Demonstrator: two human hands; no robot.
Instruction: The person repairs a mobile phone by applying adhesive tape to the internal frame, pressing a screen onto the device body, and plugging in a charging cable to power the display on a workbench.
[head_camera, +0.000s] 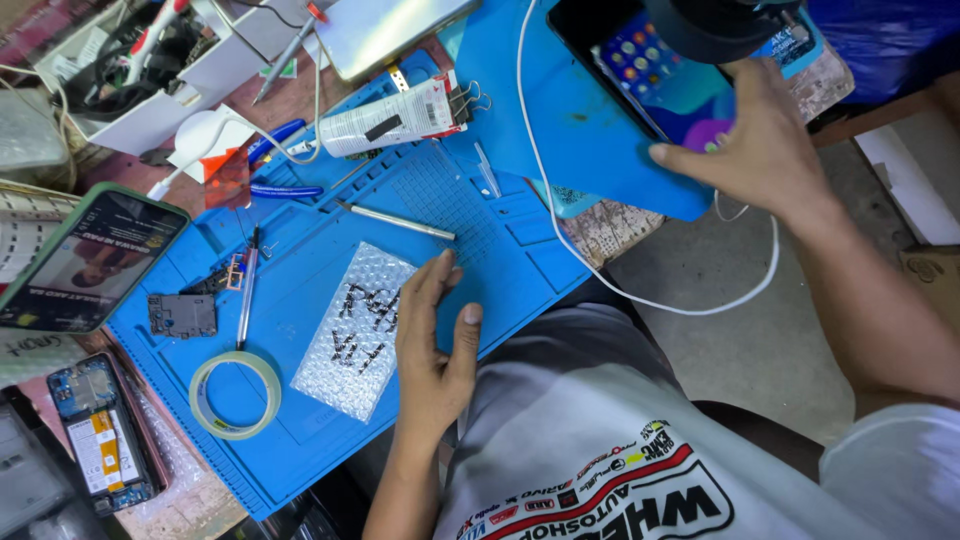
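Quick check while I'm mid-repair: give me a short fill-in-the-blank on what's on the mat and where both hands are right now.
1. The left hand rests flat on the blue ____, its fingertips at the edge of the bubble wrap.
2. The right hand touches a lit ____ with a colourful screen.
3. The small screws lie on the ____ wrap.
4. The roll of clear ____ lies left of the bubble wrap.

Missing words: mat; phone; bubble; tape

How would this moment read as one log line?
left hand: flat on blue mat, beside bubble wrap | right hand: on lit phone
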